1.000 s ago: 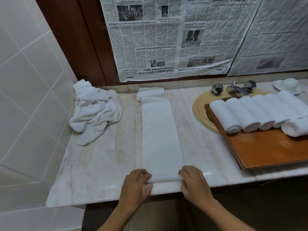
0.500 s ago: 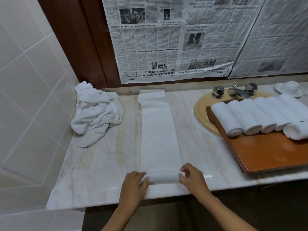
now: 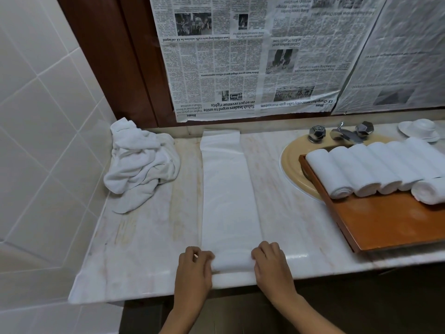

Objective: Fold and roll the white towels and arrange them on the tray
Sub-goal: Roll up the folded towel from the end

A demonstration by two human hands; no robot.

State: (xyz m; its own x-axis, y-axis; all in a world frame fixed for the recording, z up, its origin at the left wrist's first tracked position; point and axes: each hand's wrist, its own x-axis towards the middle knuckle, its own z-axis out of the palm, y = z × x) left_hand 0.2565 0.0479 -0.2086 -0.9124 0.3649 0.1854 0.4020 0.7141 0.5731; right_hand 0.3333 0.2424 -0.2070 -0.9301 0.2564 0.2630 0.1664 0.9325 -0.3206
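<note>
A white towel (image 3: 228,194), folded into a long strip, lies on the marble counter and runs from the back wall to the front edge. Its near end is turned up into a small roll (image 3: 232,262). My left hand (image 3: 193,268) grips the roll's left end and my right hand (image 3: 271,263) grips its right end, fingers curled over it. A wooden tray (image 3: 395,225) at the right carries several rolled white towels (image 3: 361,169) in a row. A heap of unfolded white towels (image 3: 142,162) sits in the back left corner.
The tray lies across a yellow sink (image 3: 291,160) with a chrome tap (image 3: 342,133). A white dish (image 3: 420,128) stands at the back right. Newspaper (image 3: 240,59) covers the wall behind. Tiled wall bounds the counter on the left.
Both hands have rolled the towel's near end away from the counter edge, turning a flat end into a small roll. The roll has grown a little thicker since half a second ago.
</note>
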